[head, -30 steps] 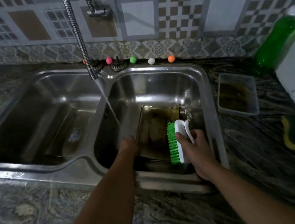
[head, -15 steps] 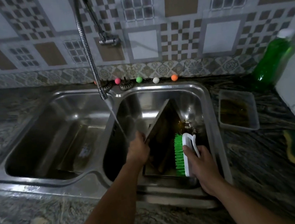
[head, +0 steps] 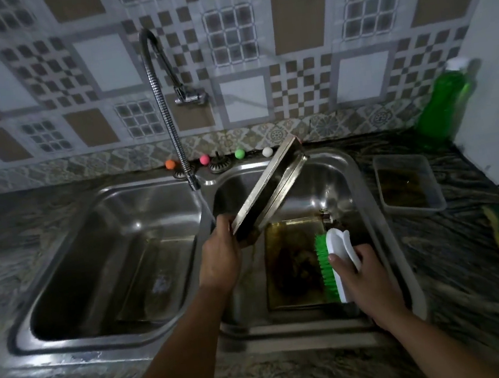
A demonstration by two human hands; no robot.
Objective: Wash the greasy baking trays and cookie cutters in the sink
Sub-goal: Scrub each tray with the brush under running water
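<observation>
The left hand [head: 219, 257] is gripping the stiff, likely greasy-slick baking tray [head: 269, 191] by its lower corner, while the right hand [head: 364, 278] is clasping the scrub brush [head: 334, 264].

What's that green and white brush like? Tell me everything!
The scrub brush has a white plastic back with a looped handle and bright green bristles pointing left. The right hand grips it by the handle, thumb on the white back. It stands on edge, in the right sink basin, over a greasy brown baking tray lying flat there. Whether the bristles touch that tray is unclear.
</observation>
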